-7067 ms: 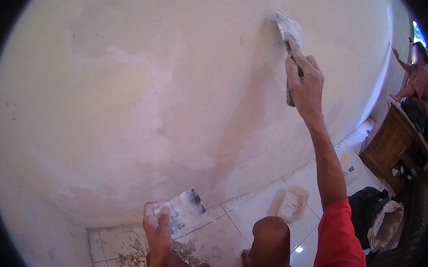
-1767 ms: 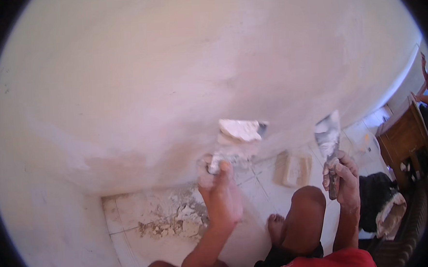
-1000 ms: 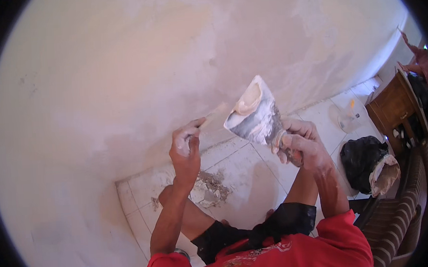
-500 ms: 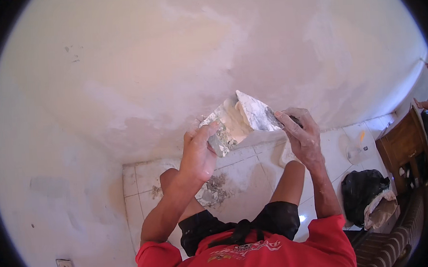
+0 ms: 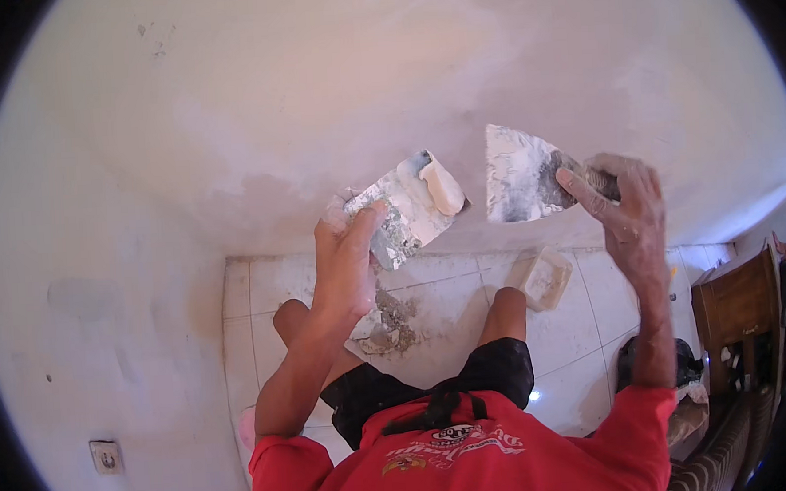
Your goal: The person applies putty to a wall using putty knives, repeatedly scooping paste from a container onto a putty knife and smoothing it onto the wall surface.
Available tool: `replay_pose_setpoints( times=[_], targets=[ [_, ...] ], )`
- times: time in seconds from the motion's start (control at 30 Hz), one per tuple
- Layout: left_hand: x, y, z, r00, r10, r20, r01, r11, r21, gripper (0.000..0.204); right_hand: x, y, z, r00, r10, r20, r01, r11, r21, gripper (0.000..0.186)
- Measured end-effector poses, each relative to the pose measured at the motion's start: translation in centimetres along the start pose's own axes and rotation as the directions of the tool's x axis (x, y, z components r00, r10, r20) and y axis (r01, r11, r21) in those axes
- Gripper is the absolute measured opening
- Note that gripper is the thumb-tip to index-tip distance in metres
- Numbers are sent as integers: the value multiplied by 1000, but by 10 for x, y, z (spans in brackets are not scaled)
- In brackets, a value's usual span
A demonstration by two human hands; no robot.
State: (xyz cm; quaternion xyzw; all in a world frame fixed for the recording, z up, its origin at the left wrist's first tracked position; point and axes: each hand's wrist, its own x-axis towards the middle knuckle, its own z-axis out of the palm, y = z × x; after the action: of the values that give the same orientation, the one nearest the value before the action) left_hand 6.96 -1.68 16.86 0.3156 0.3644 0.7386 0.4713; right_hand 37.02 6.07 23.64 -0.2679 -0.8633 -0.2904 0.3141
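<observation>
My left hand (image 5: 348, 261) grips a flat rectangular metal plate (image 5: 402, 211), thumb on its upper face. Dried residue coats the plate near my thumb. A lump of off-white putty (image 5: 442, 188) sits by its far right edge. In my right hand (image 5: 626, 198) is a putty knife (image 5: 523, 175), its wide blade smeared with white and pointing left. Fingers and thumb close round the knife where handle meets blade. A gap separates blade and plate. Both tools are held up before a patchy plastered wall (image 5: 314, 90).
Below lies a white tiled floor (image 5: 445, 300) with grey debris (image 5: 388, 326) between my legs. A pale rectangular tub (image 5: 547, 278) stands near my right knee. To the right are a wooden cabinet (image 5: 734, 312) and a black bag (image 5: 684, 364). A socket (image 5: 106, 457) is on the left wall.
The putty knife has come off the plate and moved right with my right hand. A putty lump now shows at the plate's edge. My left hand has shifted slightly left.
</observation>
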Motion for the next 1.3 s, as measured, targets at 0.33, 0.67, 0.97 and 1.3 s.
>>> replay_pose_setpoints(
  times=[0.33, 0.67, 0.97, 1.3],
  targets=[
    [-1, 3, 4, 995, 87, -40, -87, 996, 19, 32, 70, -5, -11, 935, -340, 105, 346, 937, -51, 38],
    [-9, -5, -8, 967, 226, -116, -228, 974, -2, 29, -20, 56, 16, 920, 268, 288, -364, 857, 364, 36],
    [-13, -139, -138, 953, 221, -208, -92, 863, 496, 29, -52, 42, 69, 575, 664, 478, -375, -305, 875, 35],
    [-32, -253, -221, 962, -155, -225, 151, 988, -34, 35, 29, 78, 19, 592, 775, 221, -534, 173, 827, 37]
  ],
)
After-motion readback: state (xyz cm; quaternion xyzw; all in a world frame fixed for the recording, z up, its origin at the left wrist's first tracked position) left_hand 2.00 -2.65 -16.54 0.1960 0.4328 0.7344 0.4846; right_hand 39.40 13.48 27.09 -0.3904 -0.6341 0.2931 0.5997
